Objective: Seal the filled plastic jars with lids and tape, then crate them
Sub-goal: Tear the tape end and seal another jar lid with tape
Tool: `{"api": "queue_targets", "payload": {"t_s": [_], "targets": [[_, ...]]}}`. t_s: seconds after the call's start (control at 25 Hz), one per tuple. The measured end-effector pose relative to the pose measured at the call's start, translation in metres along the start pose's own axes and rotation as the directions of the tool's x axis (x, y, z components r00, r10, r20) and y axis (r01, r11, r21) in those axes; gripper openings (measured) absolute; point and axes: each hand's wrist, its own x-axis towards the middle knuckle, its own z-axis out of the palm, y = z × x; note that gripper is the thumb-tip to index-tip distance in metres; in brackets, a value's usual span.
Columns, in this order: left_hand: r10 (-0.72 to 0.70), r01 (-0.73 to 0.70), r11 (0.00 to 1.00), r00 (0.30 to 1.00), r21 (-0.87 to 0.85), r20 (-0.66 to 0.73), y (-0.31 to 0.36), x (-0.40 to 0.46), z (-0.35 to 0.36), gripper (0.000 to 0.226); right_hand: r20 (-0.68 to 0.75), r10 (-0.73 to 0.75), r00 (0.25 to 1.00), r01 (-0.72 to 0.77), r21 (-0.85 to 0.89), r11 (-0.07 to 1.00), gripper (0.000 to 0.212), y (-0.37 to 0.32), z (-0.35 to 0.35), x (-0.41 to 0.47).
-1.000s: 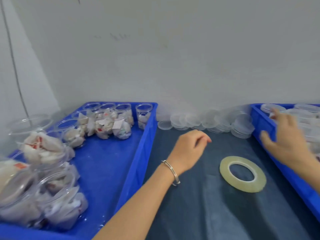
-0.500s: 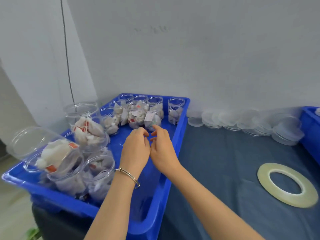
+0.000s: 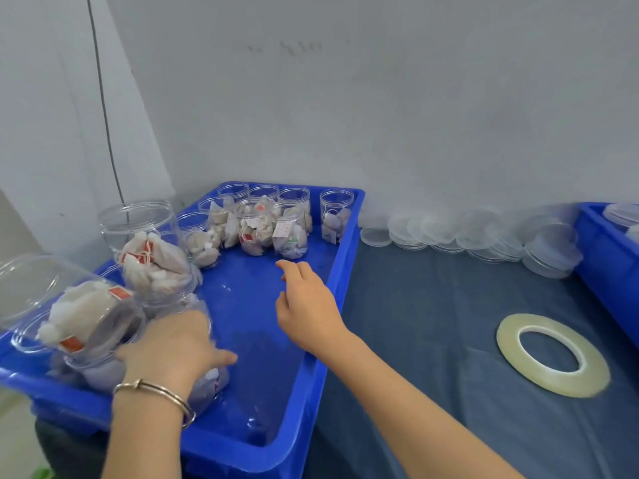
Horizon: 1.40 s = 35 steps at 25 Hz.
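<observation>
Nearby, left hand [image 3: 169, 350] gripping jar [image 3: 207, 382] beside crate rim [image 3: 307, 385], right hand [image 3: 306, 305] loose.

2 blue crates are sitting on the table: the big one [image 3: 340, 267] on the left and another [image 3: 603, 243] poking in at the right edge. At least 13 clear plastic jars are standing in the left crate, roughly 9 in the far cluster [image 3: 273, 223] and about 4 in the near cluster [image 3: 148, 257]; overlap is hiding the exact number. 1 roll of clear tape [image 3: 553, 354] is lying flat. The clear lids [image 3: 463, 233] are stacking too densely to count. 2 hands are showing, the left hand [image 3: 173, 350] wearing 1 bangle [image 3: 155, 395], and the right hand [image 3: 307, 305].
</observation>
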Motion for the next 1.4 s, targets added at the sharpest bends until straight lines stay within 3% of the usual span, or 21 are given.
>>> {"api": "queue_targets", "payload": {"t_s": [0.2,0.28,0.36,0.44,0.52,0.6,0.64,0.76,0.88,1.0,1.08,1.16,1.24,1.32,1.4], "targets": [[0.025,-0.039,0.992,0.993,-0.121,-0.114,0.01,0.004,0.003,0.009,0.045,-0.059,0.997,0.058,0.038,0.998,0.062,0.002,-0.002,-0.003],[0.105,-0.179,0.945,0.958,-0.273,-0.265,0.022,-0.007,-0.006,0.015,0.121,-0.12,0.985,0.092,0.213,0.973,0.076,0.003,-0.01,-0.007],[0.189,-0.392,0.862,0.836,-0.321,-0.515,0.05,-0.027,-0.017,0.009,0.128,-0.175,0.976,0.091,0.493,0.865,0.096,0.002,-0.024,-0.012],[0.263,-0.586,0.776,0.637,-0.233,-0.724,0.088,-0.046,-0.027,0.009,-0.032,-0.166,0.986,0.149,0.627,0.765,0.109,0.007,-0.043,-0.017],[0.34,-0.722,0.685,0.436,-0.099,-0.833,0.128,-0.057,-0.028,0.019,-0.228,-0.061,0.972,0.199,0.655,0.729,0.096,0.019,-0.067,-0.028],[0.364,-0.835,0.544,0.324,-0.083,-0.873,0.167,-0.062,-0.02,0.015,-0.357,0.06,0.932,0.193,0.631,0.751,0.087,0.042,-0.09,-0.045],[0.379,-0.872,0.471,0.334,-0.131,-0.863,0.186,-0.064,-0.012,0.01,-0.391,0.105,0.914,0.166,0.598,0.784,0.091,0.058,-0.098,-0.056],[0.461,-0.889,0.212,0.458,-0.406,-0.76,0.23,-0.061,0.027,0.011,-0.385,0.23,0.894,0.029,0.561,0.827,0.097,0.112,-0.106,-0.094],[0.493,-0.793,-0.003,0.529,-0.609,-0.691,0.246,-0.051,0.07,0.058,-0.292,0.318,0.902,-0.09,0.593,0.8,0.103,0.149,-0.097,-0.124],[0.545,-0.51,-0.146,0.674,-0.848,-0.499,0.248,-0.038,0.106,0.104,-0.209,0.303,0.93,-0.134,0.573,0.809,0.106,0.17,-0.087,-0.137],[0.583,-0.407,-0.169,0.693,-0.898,-0.424,0.246,-0.031,0.121,0.104,-0.099,0.207,0.973,-0.115,0.569,0.814,0.102,0.179,-0.092,-0.145],[0.586,-0.414,-0.163,0.689,-0.895,-0.426,0.246,-0.025,0.128,0.092,-0.011,0.142,0.99,-0.108,0.587,0.802,0.091,0.194,-0.108,-0.149],[0.555,-0.422,-0.176,0.703,-0.889,-0.443,0.249,-0.024,0.133,0.083,-0.137,0.22,0.966,-0.105,0.569,0.815,0.076,0.218,-0.132,-0.143],[0.516,-0.432,-0.183,0.723,-0.883,-0.46,0.254,-0.027,0.139,0.077,-0.346,0.412,0.843,-0.236,0.452,0.861,0.063,0.249,-0.157,-0.127],[0.483,-0.425,-0.192,0.744,-0.884,-0.462,0.255,-0.029,0.144,0.076,-0.384,0.571,0.726,-0.486,0.302,0.82,0.065,0.279,-0.177,-0.107]]}}
